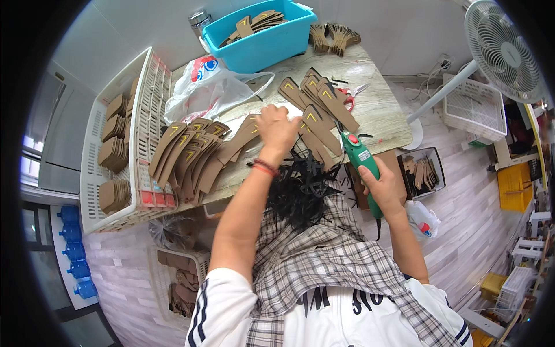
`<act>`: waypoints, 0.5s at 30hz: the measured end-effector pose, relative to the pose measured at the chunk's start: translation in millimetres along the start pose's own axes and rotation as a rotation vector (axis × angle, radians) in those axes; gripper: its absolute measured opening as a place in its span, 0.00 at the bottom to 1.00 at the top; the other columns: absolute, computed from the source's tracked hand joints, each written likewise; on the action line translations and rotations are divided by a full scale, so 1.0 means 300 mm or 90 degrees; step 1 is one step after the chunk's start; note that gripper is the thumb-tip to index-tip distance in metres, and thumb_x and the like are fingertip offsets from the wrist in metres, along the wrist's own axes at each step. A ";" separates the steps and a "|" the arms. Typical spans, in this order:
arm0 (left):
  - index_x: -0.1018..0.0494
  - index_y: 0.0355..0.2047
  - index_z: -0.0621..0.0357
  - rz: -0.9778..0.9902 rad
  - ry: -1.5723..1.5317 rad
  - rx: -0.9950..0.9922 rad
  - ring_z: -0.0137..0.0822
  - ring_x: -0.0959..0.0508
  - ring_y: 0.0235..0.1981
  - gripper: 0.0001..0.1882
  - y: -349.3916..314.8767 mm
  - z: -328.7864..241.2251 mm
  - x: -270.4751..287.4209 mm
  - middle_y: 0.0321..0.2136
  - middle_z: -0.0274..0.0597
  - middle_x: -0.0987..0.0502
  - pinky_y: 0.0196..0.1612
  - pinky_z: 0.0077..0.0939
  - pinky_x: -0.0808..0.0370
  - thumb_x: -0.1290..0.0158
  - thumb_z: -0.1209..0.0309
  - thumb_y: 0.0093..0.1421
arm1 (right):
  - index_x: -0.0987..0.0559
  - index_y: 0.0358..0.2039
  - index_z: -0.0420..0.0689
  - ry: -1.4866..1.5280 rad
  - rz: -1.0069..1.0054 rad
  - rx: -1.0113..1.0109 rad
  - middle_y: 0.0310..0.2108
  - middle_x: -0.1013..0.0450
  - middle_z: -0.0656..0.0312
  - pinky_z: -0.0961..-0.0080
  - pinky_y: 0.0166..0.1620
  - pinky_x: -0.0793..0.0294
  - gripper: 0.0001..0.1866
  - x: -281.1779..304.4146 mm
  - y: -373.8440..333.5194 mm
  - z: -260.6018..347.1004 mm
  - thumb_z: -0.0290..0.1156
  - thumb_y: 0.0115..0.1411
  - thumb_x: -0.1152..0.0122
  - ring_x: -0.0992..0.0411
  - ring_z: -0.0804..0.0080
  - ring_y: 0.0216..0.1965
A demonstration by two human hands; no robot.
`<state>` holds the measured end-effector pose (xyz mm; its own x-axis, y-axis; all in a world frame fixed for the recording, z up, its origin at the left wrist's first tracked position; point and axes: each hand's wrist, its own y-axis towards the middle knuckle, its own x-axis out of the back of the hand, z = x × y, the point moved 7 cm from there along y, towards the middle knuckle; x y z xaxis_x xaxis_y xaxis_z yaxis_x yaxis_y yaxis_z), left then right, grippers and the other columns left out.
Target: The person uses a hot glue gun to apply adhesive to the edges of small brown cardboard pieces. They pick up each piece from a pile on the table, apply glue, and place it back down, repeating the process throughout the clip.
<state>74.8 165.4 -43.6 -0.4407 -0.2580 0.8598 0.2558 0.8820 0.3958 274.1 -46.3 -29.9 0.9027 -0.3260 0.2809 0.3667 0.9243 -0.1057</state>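
My right hand [381, 184] is wrapped around a green corded hand-held power tool [359, 153] with a red button, its narrow tip pointing up toward the table. My left hand [278, 130] is over the table with its fingers curled at the end of a brown strip [245, 134]; its grip is partly hidden. To its left lies a fanned pile of brown strips with yellow marks [188, 147]. More brown strips [315, 124] overlap between my two hands. A tangle of black scraps [303, 185] lies at the table's near edge and on my plaid apron [324, 248].
A turquoise tub [269, 46] of brown pieces and a white plastic bag [208, 95] stand at the back. Red-handled scissors [352, 95] lie beyond the strips. A white crate [141, 127] borders the left. A standing fan [506, 55] and a black box [422, 170] are at right.
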 end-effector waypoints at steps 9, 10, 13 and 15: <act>0.29 0.33 0.56 -0.116 -0.264 0.136 0.42 0.29 0.37 0.19 -0.038 -0.088 -0.124 0.29 0.38 0.28 0.47 0.38 0.39 0.34 0.69 0.41 | 0.25 0.46 0.38 0.014 -0.008 0.000 0.23 0.29 0.64 0.80 0.22 0.32 0.21 -0.023 -0.008 -0.013 0.41 0.59 0.38 0.33 0.81 0.18; 0.29 0.33 0.56 -0.102 -0.301 0.165 0.40 0.27 0.35 0.18 -0.039 -0.080 -0.115 0.27 0.37 0.27 0.45 0.37 0.36 0.35 0.70 0.41 | 0.25 0.46 0.38 0.016 -0.008 0.001 0.22 0.29 0.64 0.79 0.22 0.32 0.21 -0.029 -0.005 -0.006 0.41 0.59 0.38 0.33 0.81 0.18; 0.27 0.33 0.61 -0.062 -0.697 0.253 0.27 0.25 0.26 0.10 -0.030 -0.051 -0.099 0.25 0.33 0.24 0.33 0.23 0.28 0.39 0.77 0.49 | 0.26 0.46 0.39 -0.007 -0.015 0.040 0.23 0.26 0.60 0.75 0.26 0.29 0.21 -0.043 0.011 0.048 0.41 0.58 0.37 0.29 0.75 0.21; 0.25 0.33 0.64 -0.024 -0.883 0.289 0.24 0.25 0.27 0.06 -0.027 -0.041 -0.066 0.28 0.34 0.22 0.34 0.19 0.27 0.42 0.79 0.54 | 0.26 0.46 0.39 -0.036 -0.021 0.070 0.25 0.25 0.56 0.72 0.30 0.28 0.22 -0.051 0.019 0.069 0.42 0.58 0.37 0.26 0.70 0.24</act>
<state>92.0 158.7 -59.8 -0.9668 0.0650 -0.2471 0.0540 0.9972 0.0510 257.7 -31.9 -15.2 0.8754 -0.3472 0.3363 0.3659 0.9306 0.0082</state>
